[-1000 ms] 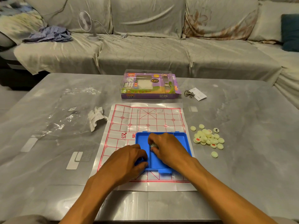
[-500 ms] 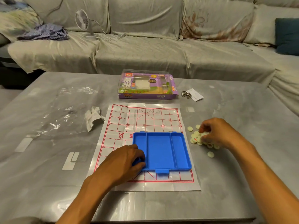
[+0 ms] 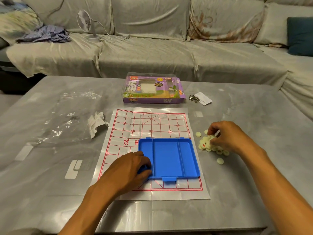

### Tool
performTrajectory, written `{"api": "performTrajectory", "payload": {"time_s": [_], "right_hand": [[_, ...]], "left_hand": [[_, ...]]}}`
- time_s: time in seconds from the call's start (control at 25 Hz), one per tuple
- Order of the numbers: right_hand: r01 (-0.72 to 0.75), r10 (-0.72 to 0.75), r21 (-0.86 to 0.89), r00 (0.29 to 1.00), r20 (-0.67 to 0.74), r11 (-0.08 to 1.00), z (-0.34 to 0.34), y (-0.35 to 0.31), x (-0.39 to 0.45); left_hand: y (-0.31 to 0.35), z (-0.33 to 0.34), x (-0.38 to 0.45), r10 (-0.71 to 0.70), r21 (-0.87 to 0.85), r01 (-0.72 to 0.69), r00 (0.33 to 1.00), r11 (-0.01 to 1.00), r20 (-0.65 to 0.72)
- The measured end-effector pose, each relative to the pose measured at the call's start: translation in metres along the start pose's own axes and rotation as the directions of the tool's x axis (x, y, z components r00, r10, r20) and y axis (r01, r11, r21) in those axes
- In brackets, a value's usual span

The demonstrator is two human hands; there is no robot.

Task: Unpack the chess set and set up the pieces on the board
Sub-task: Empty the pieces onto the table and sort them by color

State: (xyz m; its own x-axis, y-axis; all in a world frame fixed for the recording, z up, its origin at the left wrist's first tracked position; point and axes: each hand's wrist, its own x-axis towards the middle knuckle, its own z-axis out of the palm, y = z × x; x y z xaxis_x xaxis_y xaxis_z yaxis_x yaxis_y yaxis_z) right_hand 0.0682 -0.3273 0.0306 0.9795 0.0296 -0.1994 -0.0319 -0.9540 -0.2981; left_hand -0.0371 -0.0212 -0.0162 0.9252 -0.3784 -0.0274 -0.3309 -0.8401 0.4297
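The right hand (image 3: 227,138), inside the blue tray (image 3: 169,158) a second ago, now curls its fingers over the pile of pieces (image 3: 207,145) beneath it, apparently dropping more, while the left hand (image 3: 130,168) grips the emptied tray's corner on the board (image 3: 135,126).

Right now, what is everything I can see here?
board sheet: one, white with red grid, table centre
blue tray: one, lying on the board sheet
pieces: a pile, cream, right of the tray
box: one, purple, behind the board
plastic wrap: clear, left
crumpled paper: one, white
metal rings and card: right of the box
fan: one, white, on the sofa
left hand: grips the tray corner
right hand: fingers among the pieces
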Motion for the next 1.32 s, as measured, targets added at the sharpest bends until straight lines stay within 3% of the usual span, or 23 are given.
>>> {"api": "performTrajectory", "payload": {"time_s": [0.12, 0.2, 0.36, 0.6, 0.84, 1.08, 1.16, 1.24, 1.32], "right_hand": [[0.053, -0.051, 0.006, 0.988, -0.146, 0.999, 0.005, -0.005, -0.001], [0.108, -0.075, 0.124, 0.967, -0.245, 0.986, 0.016, -0.018, -0.001], [0.135, -0.09, 0.215, 0.974, -0.209, 0.967, 0.048, -0.041, 0.005], [0.038, 0.015, 0.334, 0.988, -0.155, 0.942, 0.063, -0.04, 0.016], [0.015, 0.069, 0.614, 0.991, -0.113, 0.789, 0.057, -0.042, 0.014], [0.155, -0.074, 0.465, 0.979, -0.188, 0.872, 0.038, -0.043, 0.001], [0.17, -0.114, 0.461, 0.983, -0.146, 0.871, 0.028, -0.039, -0.01], [0.175, -0.15, 0.402, 0.984, -0.093, 0.899, 0.017, -0.034, -0.023], [0.149, -0.133, 0.302, 0.989, -0.071, 0.942, 0.006, -0.029, -0.033]], "left_hand": [[0.0, 0.0, 0.0, 0.0, 0.0, 0.0, 1.0, 1.0, -0.007], [-0.001, 0.0, 0.0, -0.006, -0.006, 0.006, 1.0, 1.0, -0.007], [0.0, 0.002, -0.001, -0.032, -0.013, 0.032, 0.999, 0.999, -0.011], [-0.001, 0.002, 0.001, -0.047, -0.011, 0.047, 0.999, 0.999, 0.0], [0.003, 0.001, -0.001, -0.041, 0.047, 0.041, 0.999, 0.998, 0.013], [0.003, 0.001, -0.003, -0.021, 0.075, 0.021, 1.0, 0.997, 0.001], [0.006, -0.002, -0.005, -0.023, 0.085, 0.026, 0.999, 0.996, -0.043], [0.014, -0.013, -0.01, -0.021, 0.046, 0.032, 0.976, 0.998, -0.219], [0.018, -0.028, -0.015, -0.036, -0.026, 0.028, 0.909, 0.999, -0.415]]}}
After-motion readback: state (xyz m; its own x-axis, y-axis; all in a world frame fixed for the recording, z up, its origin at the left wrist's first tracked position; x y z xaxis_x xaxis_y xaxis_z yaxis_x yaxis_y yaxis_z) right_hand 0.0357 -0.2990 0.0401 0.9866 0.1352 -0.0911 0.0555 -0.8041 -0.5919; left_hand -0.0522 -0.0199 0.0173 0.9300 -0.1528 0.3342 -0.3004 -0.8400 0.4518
